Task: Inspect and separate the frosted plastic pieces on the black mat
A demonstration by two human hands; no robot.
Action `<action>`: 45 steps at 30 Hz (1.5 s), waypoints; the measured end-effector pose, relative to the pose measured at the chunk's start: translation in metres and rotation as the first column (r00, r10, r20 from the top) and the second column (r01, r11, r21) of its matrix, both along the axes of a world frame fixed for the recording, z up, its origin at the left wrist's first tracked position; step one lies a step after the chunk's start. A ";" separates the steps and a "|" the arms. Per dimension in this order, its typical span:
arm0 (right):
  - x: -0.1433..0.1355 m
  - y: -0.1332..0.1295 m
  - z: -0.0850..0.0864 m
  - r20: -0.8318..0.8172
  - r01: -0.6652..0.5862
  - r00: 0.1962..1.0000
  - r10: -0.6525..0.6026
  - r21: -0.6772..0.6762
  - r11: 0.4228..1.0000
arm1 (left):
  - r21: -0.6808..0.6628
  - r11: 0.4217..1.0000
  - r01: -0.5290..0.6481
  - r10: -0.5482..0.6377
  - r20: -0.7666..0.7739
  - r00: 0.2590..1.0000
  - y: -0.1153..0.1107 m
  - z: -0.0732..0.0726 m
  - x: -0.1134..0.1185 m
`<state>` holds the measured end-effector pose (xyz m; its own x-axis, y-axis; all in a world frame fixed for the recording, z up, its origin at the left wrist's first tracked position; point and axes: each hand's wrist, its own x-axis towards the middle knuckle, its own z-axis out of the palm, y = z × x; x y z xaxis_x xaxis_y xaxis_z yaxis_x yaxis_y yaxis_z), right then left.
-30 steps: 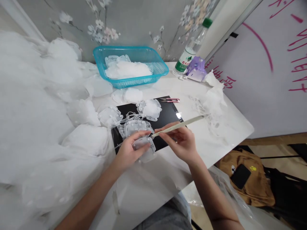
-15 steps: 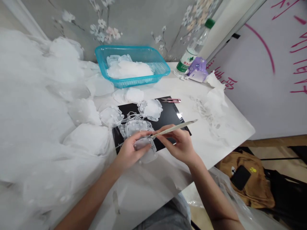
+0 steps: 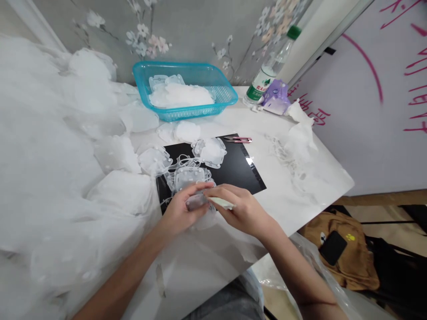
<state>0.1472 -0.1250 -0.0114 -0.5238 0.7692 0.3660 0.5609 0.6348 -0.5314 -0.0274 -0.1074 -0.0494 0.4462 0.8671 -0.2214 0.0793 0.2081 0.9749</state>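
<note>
My left hand (image 3: 180, 208) is closed on a translucent plastic piece (image 3: 196, 201), with its fingers on the far edge and its thumb on the near side. My right hand (image 3: 242, 209) grips a slim, pale, stick-like tool (image 3: 223, 203), whose exact kind I cannot make out. Its tip is hidden behind my fingers, at the plastic piece's right end. Just beyond my hands a stack of similar clear plastic pieces (image 3: 190, 177) with looped cords lies on a black mat (image 3: 233, 164). Another cluster of these pieces (image 3: 211, 152) rests farther back on the mat.
Pink-handled thread snips (image 3: 238, 139) lie at the mat's back edge. Behind stands a blue basket (image 3: 187, 116) holding white pieces. A bottle (image 3: 263, 82) and purple packet (image 3: 276, 95) are at the back right. White pieces (image 3: 43, 146) heap up on the left.
The pale tool has swung from pointing out to the right to a steeper, foreshortened angle. My right hand has turned over it and moved left, closer to my left hand.
</note>
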 end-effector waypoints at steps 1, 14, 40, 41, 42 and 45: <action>-0.001 0.000 0.002 0.017 -0.013 1.000 0.013 0.018 1.000 | -0.003 1.000 -0.005 0.005 0.016 1.000 0.000 0.000 0.000; 0.017 -0.007 -0.002 -0.099 0.166 0.983 -0.156 0.105 0.980 | 0.056 0.998 0.015 -0.015 0.004 1.000 -0.003 -0.003 -0.006; 0.003 -0.010 -0.008 -0.304 0.191 0.932 -0.199 -0.057 0.980 | 0.162 0.986 0.039 -0.042 0.019 0.999 -0.001 -0.006 -0.004; 0.003 -0.009 -0.007 -0.262 0.167 0.950 -0.168 -0.025 0.986 | 0.184 0.982 0.040 -0.044 0.015 0.999 0.000 -0.006 -0.004; 0.002 -0.009 -0.006 -0.221 0.137 0.966 -0.133 0.000 0.991 | 0.199 0.979 0.040 -0.044 0.013 0.999 0.000 -0.006 -0.004; -0.001 -0.009 -0.001 -0.080 0.027 0.996 -0.024 0.032 0.999 | 0.170 0.985 0.040 -0.044 0.023 0.999 -0.001 -0.004 -0.004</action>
<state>0.1465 -0.1341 -0.0127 -0.4725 0.7684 0.4316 0.5337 0.6392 -0.5538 -0.0310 -0.1080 -0.0538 0.4866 0.8715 -0.0604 0.0586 0.0364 0.9976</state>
